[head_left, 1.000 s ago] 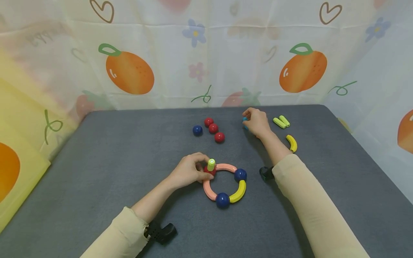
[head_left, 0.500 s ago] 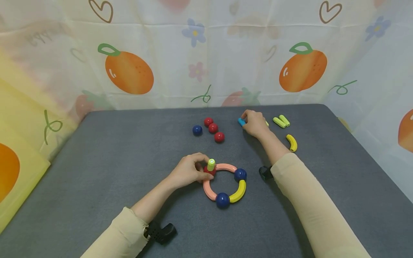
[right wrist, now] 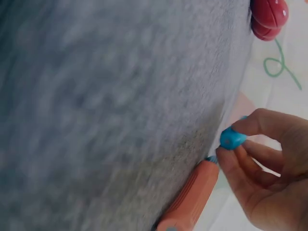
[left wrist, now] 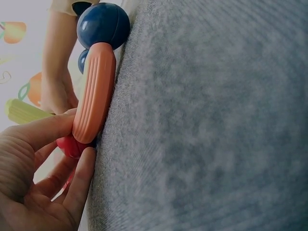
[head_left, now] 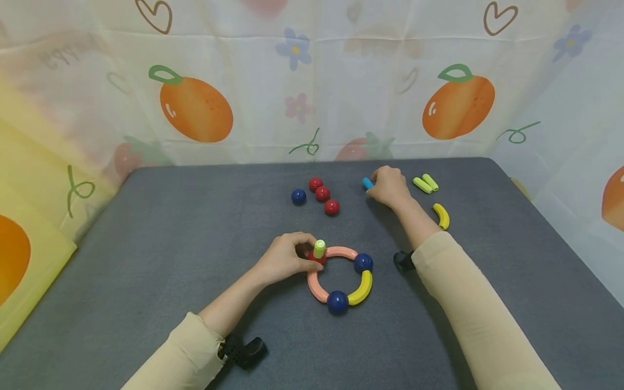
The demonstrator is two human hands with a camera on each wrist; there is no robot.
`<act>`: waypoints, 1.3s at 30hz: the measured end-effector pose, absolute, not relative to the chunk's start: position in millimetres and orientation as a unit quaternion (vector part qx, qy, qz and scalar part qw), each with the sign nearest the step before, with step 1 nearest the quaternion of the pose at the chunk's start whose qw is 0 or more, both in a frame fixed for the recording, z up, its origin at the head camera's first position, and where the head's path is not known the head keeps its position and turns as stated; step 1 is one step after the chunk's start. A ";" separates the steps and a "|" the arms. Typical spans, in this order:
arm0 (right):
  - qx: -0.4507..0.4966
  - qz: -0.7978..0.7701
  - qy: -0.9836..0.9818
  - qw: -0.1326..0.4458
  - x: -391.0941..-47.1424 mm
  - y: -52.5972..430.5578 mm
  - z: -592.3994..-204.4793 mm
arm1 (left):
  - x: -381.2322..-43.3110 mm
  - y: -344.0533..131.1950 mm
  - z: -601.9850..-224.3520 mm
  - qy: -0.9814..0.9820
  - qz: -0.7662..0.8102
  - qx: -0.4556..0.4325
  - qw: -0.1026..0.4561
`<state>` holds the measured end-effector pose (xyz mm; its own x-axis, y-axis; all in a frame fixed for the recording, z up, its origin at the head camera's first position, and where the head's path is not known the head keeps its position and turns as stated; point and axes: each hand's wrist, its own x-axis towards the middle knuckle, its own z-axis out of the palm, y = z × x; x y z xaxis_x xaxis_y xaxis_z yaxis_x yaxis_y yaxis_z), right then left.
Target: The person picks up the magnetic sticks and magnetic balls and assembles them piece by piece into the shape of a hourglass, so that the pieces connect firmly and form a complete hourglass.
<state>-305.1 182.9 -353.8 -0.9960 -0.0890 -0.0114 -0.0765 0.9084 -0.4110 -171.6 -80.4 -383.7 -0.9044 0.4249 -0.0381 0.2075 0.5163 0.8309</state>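
Observation:
My left hand [head_left: 287, 255] grips a red ball [head_left: 317, 258] at the upper left of a ring lying on the table. A yellow-green stick [head_left: 319, 248] stands upright on that ball. Two salmon curved sticks [left wrist: 96, 94], a yellow curved stick [head_left: 361, 288] and two dark blue balls [head_left: 337, 302] make up the rest of the ring. Toward the far right, my right hand [head_left: 391, 187] pinches a light blue stick [right wrist: 233, 138] between thumb and fingers. Just below those fingers in the right wrist view lies a salmon piece [right wrist: 190, 199], which the hand hides in the head view.
Several loose balls, red [head_left: 322, 193] and dark blue [head_left: 299, 196], lie at the back middle of the grey table [head_left: 195, 216]. Right of my right hand are two yellow-green sticks [head_left: 426, 184] and a yellow curved stick [head_left: 441, 216]. A printed curtain [head_left: 341, 97] hangs behind the table.
The light blue stick, mostly covered by my right fingers at first, came into view on their left. Since then the right hand has shifted slightly right. My left hand keeps its hold.

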 end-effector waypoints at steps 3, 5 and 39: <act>-0.047 -0.236 0.971 0.009 -301.6 186.8 -351.0 | -172.3 -80.7 -384.0 0.865 0.452 0.180 0.122; -0.051 -0.258 0.965 0.008 -298.4 189.3 -348.3 | -172.6 -81.1 -384.2 0.867 0.449 0.179 0.123; -0.337 -0.401 0.812 0.258 -215.1 184.3 -336.4 | -172.8 -81.0 -385.5 0.859 0.461 0.178 0.135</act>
<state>-215.1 184.3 -336.4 -0.6394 -0.7543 -0.1491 -0.3394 0.4509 -0.8255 -172.8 -81.0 -385.5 -0.9001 0.4303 -0.0683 0.1807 0.5114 0.8401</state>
